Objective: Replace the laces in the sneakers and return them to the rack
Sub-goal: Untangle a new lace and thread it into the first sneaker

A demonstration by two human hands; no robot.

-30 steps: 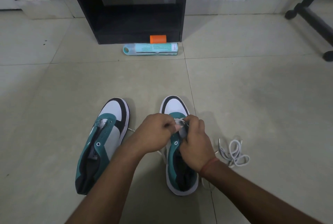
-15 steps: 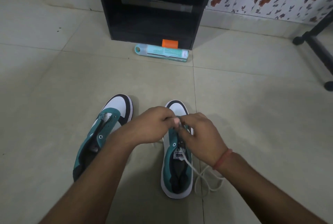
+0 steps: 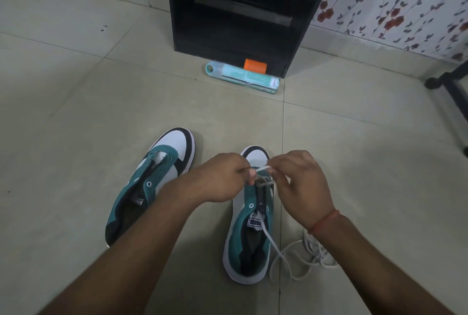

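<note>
Pinching the lace [image 3: 262, 169] between both hands [image 3: 222, 175] [image 3: 300, 183] over the right sneaker [image 3: 249, 226] at 6 o'clock risks uneven ends, or slack snagging beneath the wrist.

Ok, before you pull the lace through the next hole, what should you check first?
1. Both hands pinch the white lace, left hand and right hand: ok.
2. Lace threaded at the right sneaker's front eyelets: ok.
3. Lace ends even: cannot tell.
4. Slack lace on the floor free of knots: cannot tell.
5. Left sneaker laced: not ok.
6. Black rack has room: ok.
</note>
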